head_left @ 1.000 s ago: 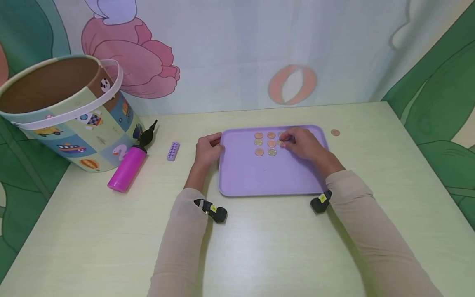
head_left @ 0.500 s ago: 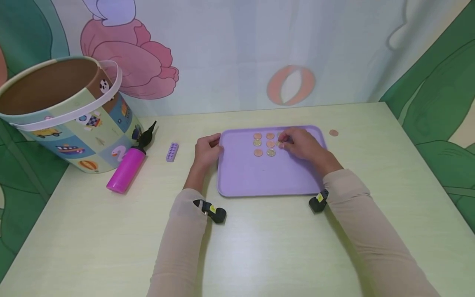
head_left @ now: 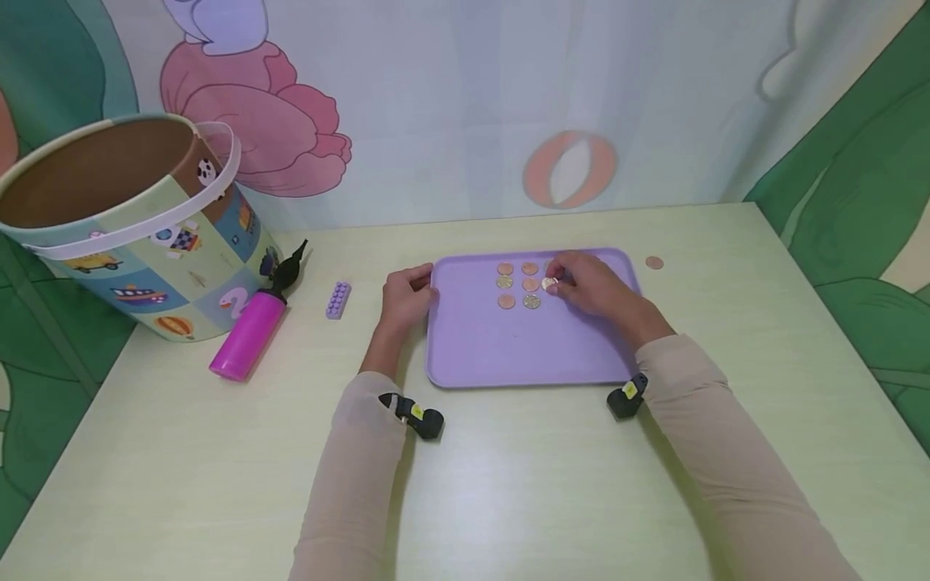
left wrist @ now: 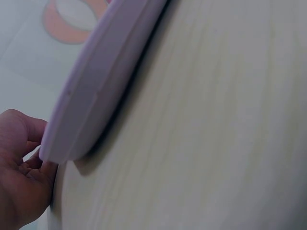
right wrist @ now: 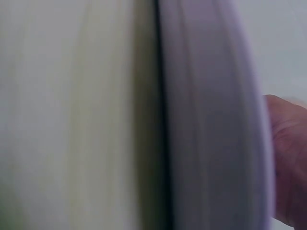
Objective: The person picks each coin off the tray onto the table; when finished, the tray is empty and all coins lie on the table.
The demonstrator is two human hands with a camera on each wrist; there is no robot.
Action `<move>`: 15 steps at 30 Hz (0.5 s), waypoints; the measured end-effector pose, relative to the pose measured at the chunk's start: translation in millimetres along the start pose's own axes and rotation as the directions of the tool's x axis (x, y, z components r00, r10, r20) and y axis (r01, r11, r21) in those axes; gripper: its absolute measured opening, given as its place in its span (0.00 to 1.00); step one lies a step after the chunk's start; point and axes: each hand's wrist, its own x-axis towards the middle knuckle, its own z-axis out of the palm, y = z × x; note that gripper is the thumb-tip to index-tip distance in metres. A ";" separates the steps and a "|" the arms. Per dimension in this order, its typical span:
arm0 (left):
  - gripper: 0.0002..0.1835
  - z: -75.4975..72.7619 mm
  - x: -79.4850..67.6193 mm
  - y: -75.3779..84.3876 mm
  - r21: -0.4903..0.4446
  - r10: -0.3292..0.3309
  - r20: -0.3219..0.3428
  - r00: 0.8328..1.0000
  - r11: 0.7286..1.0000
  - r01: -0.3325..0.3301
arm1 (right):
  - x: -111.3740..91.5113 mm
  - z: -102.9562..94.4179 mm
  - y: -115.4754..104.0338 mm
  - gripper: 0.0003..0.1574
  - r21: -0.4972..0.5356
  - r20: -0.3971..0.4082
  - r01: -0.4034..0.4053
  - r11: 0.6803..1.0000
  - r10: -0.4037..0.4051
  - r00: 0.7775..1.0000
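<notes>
My right hand (head_left: 590, 281) pinches a shiny coin (head_left: 549, 284) between thumb and fingers, low over the right part of the coin group on the lilac tray (head_left: 523, 347). Beside it several coins lie flat in rough rows, among them a copper coin (head_left: 504, 269) and a gold-coloured coin (head_left: 532, 301). Another coin shows only in part behind the right fingers. At the tray's left edge my left hand (head_left: 408, 297) grips the rim with thumb and fingers. The left wrist view shows this hand (left wrist: 24, 167) at the tray's corner. In the right wrist view, the tray wall (right wrist: 216, 120) covers most of the right hand.
A copper coin (head_left: 654, 262) lies on the table (head_left: 508, 476) right of the tray. To the left are a purple toy brick (head_left: 337, 300), a magenta bottle-shaped pump (head_left: 249, 335) with a black nozzle, and a large patterned bucket (head_left: 156, 266). A printed curtain (head_left: 436, 121) hangs behind.
The coin at the right fingertips now looks brighter and shows more of its face. The left hand stays at the tray's edge. The whole view shifts slightly.
</notes>
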 end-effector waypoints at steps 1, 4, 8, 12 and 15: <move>0.29 -0.1 0.1 0.0 -0.002 0.001 0.002 1.000 1.000 -0.001 | -0.5 -0.1 0.5 0.12 -0.001 -0.003 0.004 1.000 -0.004 1.000; 0.29 -0.3 0.7 -0.1 -0.002 0.003 0.003 1.000 1.000 -0.003 | -1.8 -0.8 1.0 0.12 0.013 -0.012 0.019 1.000 -0.019 1.000; 0.29 -0.3 1.7 -1.2 -0.001 -0.007 -0.001 1.000 1.000 0.007 | -3.1 -1.3 1.1 0.11 0.043 -0.033 0.064 0.997 -0.062 0.998; 0.29 0.3 2.4 -2.5 0.001 -0.013 0.000 1.000 1.000 0.013 | -4.4 -0.6 2.4 0.10 0.051 -0.050 0.119 0.992 -0.116 0.992; 0.29 0.6 2.6 -2.5 0.003 -0.008 0.000 1.000 1.000 0.008 | -5.2 -0.5 3.2 0.11 0.051 -0.051 0.143 0.988 -0.141 0.989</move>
